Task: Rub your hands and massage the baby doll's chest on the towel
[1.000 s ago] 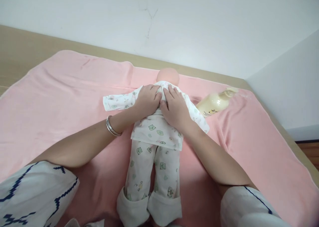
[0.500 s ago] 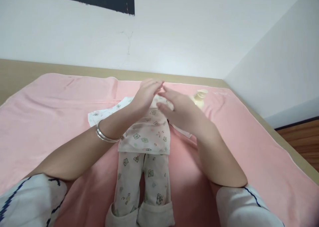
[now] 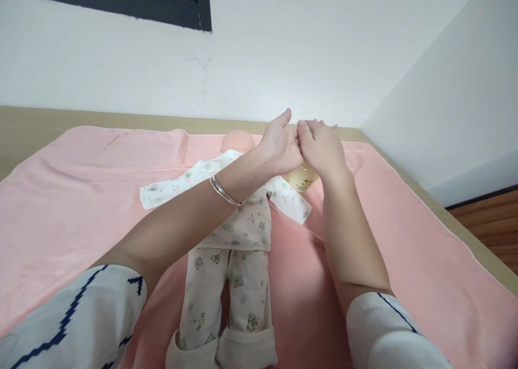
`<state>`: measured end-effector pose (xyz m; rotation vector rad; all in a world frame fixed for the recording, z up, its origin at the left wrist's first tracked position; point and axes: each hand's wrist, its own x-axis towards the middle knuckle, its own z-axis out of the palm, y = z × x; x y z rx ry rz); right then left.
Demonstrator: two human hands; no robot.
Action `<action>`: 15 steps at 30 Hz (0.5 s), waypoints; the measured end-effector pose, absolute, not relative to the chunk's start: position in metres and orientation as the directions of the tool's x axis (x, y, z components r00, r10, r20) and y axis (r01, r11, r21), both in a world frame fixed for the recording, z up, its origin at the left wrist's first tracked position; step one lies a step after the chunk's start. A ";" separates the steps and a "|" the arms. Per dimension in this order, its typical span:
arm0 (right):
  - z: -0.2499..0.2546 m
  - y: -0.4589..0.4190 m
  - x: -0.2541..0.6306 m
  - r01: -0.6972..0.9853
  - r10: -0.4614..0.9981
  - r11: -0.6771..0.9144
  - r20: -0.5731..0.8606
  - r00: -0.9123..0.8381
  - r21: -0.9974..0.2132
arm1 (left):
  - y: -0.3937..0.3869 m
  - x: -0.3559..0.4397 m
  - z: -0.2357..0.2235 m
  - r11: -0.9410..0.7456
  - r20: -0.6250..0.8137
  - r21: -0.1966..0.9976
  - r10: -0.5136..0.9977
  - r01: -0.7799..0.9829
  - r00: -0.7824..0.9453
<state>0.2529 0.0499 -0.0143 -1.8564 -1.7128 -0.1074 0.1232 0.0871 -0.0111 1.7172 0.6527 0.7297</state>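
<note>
My left hand [image 3: 282, 142] is held palm up, slightly cupped, with its thumb raised and nothing plainly in it. Against its fingertips is my right hand [image 3: 324, 145], back upward, fingers stretched forward over the top of a pump bottle [image 3: 302, 178]. The bottle's clear yellowish body shows between and below my hands; its pump head is hidden. Left of them lies a doll with a smooth, skin-toned head [image 3: 238, 141]. It wears a white printed top [image 3: 246, 226] and matching trousers [image 3: 245, 293] with turned-up cuffs. My left forearm crosses above its chest.
A pink blanket [image 3: 388, 239] lies under the doll and bottle on a light wooden surface [image 3: 36, 122]. Behind stands a white wall [image 3: 283, 50] with a dark frame [image 3: 162, 10] at upper left. Brown wood [image 3: 489, 218] shows at far right.
My hands were together above the doll's chest; both have moved right to the bottle. My left palm has turned upward, and my right hand now covers the pump head.
</note>
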 end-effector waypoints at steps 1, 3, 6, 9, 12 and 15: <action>-0.014 0.050 0.251 0.921 0.896 0.011 0.412 0.163 -0.390 | 0.085 0.122 -0.010 -0.216 0.134 0.975 0.736 0.043 0.663; -0.014 0.049 0.251 0.900 0.921 -0.023 0.340 0.187 -0.435 | 0.082 0.119 -0.008 -0.145 0.098 0.989 0.734 0.014 0.672; -0.012 0.049 0.254 0.882 0.933 -0.084 0.275 0.233 -0.463 | 0.078 0.114 -0.005 0.013 0.005 1.000 0.744 -0.022 0.669; -0.011 0.050 0.254 0.899 0.935 -0.109 0.264 0.238 -0.425 | 0.074 0.107 -0.004 0.223 -0.106 0.971 0.719 -0.083 0.687; -0.010 0.050 0.251 0.924 0.940 -0.136 0.247 0.234 -0.357 | 0.066 0.091 -0.006 0.452 -0.194 0.874 0.664 -0.180 0.722; -0.008 0.049 0.249 0.939 0.948 -0.165 0.215 0.235 -0.300 | 0.053 0.060 -0.010 0.619 -0.253 0.731 0.637 -0.287 0.728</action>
